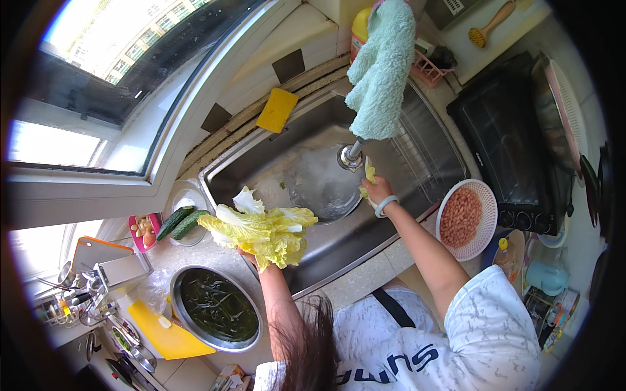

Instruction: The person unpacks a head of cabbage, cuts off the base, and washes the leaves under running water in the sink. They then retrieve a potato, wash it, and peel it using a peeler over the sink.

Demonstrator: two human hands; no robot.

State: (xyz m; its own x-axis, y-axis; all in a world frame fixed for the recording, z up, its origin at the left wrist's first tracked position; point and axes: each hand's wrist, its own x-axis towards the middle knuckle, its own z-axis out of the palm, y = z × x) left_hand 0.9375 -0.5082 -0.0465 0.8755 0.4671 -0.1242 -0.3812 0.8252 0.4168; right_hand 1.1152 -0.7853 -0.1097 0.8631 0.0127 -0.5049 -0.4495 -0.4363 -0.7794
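My left hand (249, 258), mostly hidden under the leaves, holds a bunch of yellow-green napa cabbage leaves (266, 229) over the left edge of the stainless steel sink (313, 266). In my right hand (380, 189) is a smaller piece of cabbage leaf (369, 171), close to the faucet (351, 157). A bracelet circles that wrist. Below, a round metal basin (359, 207) with water in it sits in the sink. A pale green towel (381, 73) covers the faucet's upper part.
Left of the sink are two cucumbers (188, 225), a pink dish (143, 244) and a steel bowl (257, 303) of dark seaweed in liquid. A yellow sponge (277, 110) lies on the back rim. To the right stand a white colander (481, 244) of reddish peanuts and a black toaster oven (503, 146).
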